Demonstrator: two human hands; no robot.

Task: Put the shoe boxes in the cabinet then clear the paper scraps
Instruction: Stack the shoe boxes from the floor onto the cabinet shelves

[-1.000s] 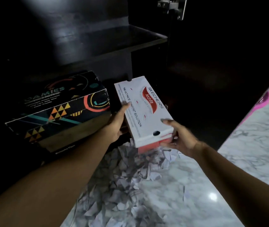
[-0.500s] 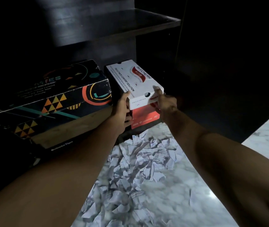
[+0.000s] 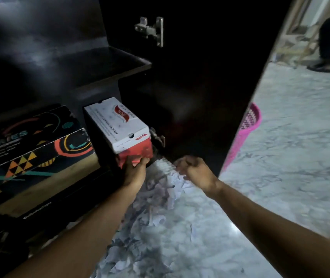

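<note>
The white box (image 3: 118, 125) is sitting in the cabinet (image 3: 100, 63), on the bottom shelf, just right of the dark box (image 3: 29, 153). The left hand (image 3: 135, 169) is pressing its fingers on the white box's red front end, down low. The right hand (image 3: 195, 169) is off to the right of the white box, curled in a loose fist and holding nothing (it is a bit blurry). To do this well, push low and straight so the white box slides back flat and does not tip. Keep it close beside the dark box. Below the white box, the scraps (image 3: 156, 197) are lying on the floor (image 3: 280, 157), waiting.
</note>
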